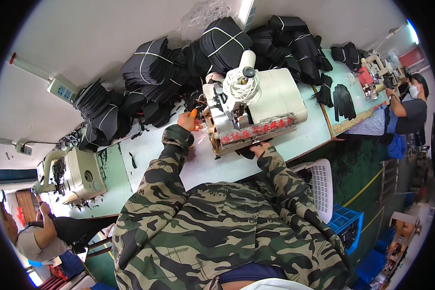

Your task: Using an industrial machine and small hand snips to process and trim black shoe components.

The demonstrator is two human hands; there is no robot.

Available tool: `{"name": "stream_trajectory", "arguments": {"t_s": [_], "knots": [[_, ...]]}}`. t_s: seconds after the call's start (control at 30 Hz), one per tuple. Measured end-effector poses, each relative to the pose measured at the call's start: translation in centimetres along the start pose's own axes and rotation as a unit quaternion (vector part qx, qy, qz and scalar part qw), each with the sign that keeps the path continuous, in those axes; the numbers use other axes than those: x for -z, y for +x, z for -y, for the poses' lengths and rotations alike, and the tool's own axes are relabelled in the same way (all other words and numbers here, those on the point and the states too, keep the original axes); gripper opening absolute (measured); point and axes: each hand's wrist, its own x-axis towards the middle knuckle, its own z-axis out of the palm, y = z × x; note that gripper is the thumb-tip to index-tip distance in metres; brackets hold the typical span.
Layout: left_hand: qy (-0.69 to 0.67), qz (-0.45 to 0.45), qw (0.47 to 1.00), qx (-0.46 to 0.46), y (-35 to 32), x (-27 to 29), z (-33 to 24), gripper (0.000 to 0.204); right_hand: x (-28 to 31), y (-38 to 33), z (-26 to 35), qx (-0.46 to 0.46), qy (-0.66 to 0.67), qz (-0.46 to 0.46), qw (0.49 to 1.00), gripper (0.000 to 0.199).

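Note:
A cream bench machine [275,96] with worn red markings along its front stands on the white worktable [212,170]. At its left end is my left hand [188,121], an orange cover on one finger. Those fingers are closed together; what they hold, if anything, I cannot make out. Orange sparks show beside them, next to the machine's metal side. My right hand [262,149] is at the machine's lower front edge, its fingers closed on a small metal knob [255,142]. Just left of that hand, a black piece [245,152] lies partly under the machine.
Tied stacks of black pieces [147,63] line the wall. A coil of white cord [241,86] hangs on the machine's post. Another cream machine [82,176] stands left. A white basket [322,186] and blue crate [345,223] are at right. Other people [411,113] sit at both sides.

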Motion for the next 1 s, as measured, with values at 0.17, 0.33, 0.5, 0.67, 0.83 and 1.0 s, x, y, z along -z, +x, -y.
{"name": "stream_trajectory", "arguments": {"t_s": [0.17, 0.33, 0.5, 0.67, 0.83, 1.0], "knots": [[-0.083, 0.047, 0.995, 0.015, -0.3, -0.7, -0.8, 0.02, 0.0, 1.1, -2.9, -0.119, 0.089, 0.07, 0.986, 0.041], [-0.076, 0.045, 0.958, -0.273, 0.9, 2.2, 4.4, 0.027, -1.1, 1.0, -2.0, -0.043, 0.119, 0.116, 0.985, 0.022], [0.245, -0.021, 0.941, -0.232, -6.6, 1.5, -5.8, 0.043, -0.8, 0.9, -5.6, -0.013, 0.238, 0.096, 0.966, 0.015], [0.482, -0.198, 0.679, -0.517, -11.7, 6.6, -20.6, 0.059, 0.8, -1.1, -0.3, -0.152, 0.279, 0.065, 0.946, 0.014], [0.616, -0.158, 0.69, -0.345, -5.6, 12.4, -25.2, 0.082, -0.4, -0.5, -0.1, -0.208, 0.355, 0.045, 0.91, 0.015], [0.527, -0.097, 0.801, -0.267, 0.4, 16.0, -26.8, 0.092, 0.7, -1.4, 0.8, -0.198, 0.302, 0.069, 0.93, 0.023]]}}
